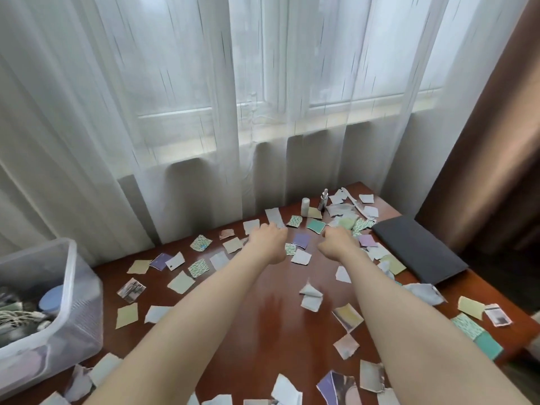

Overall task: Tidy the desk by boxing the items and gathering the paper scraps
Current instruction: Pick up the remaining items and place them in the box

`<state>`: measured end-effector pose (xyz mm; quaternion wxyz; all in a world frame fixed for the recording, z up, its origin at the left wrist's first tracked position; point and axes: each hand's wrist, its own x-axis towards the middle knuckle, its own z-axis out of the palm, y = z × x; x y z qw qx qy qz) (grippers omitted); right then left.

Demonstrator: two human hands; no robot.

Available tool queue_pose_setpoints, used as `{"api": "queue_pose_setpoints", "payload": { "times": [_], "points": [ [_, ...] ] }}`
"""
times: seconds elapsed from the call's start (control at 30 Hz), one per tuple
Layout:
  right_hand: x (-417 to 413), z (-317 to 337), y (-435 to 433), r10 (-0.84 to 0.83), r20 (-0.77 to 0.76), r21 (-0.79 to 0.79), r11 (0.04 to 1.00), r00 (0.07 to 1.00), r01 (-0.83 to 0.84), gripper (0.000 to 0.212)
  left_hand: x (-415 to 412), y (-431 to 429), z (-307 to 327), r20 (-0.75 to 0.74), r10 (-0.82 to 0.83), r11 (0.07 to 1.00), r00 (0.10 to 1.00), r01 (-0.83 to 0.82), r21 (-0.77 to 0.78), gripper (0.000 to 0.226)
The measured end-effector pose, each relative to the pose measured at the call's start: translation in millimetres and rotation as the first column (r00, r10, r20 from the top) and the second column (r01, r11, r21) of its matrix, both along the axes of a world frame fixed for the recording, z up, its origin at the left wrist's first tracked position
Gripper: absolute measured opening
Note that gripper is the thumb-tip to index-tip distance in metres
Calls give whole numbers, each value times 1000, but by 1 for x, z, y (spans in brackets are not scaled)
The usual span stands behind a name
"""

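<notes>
Several torn paper scraps, among them a purple scrap [301,240] and a teal scrap [315,225], lie all over the red-brown desk [263,314]. Both my arms stretch to the far side of the desk. My left hand [268,239] is knuckles up, its fingertips bent down by a grey strip [274,217]. My right hand [337,241] is curled over scraps beside the teal one. The fingers of both hands are hidden underneath. A clear plastic box [70,276] at the left edge holds a blue-lidded jar [54,299] and cords.
A small white bottle [305,206], a silver dropper bottle [323,200] and a white comb-like item [355,204] stand among scraps at the back right. A flat black case [418,252] lies at the right edge. Sheer curtains hang right behind the desk.
</notes>
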<state>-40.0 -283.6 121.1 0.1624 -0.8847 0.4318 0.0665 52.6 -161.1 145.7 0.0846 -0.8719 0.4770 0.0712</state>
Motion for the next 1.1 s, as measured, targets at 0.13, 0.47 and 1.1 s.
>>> {"api": "queue_pose_setpoints", "payload": {
  "times": [0.13, 0.47, 1.1],
  "points": [
    [-11, -7, -42, -94, 51, -9, 995, 994, 94, 32, -6, -33, -4, -43, -11, 1000, 999, 11, 0, 44],
    [-21, -39, -125, -249, 165, 12, 968, 954, 251, 30, -17, -121, -32, -126, -58, 998, 990, 57, -12, 42],
    [29, -103, -256, -449, 326, 97, 891, 832, 444, 27, 12, -237, -126, -555, 74, 986, 828, -145, -85, 49]
  ]
}}
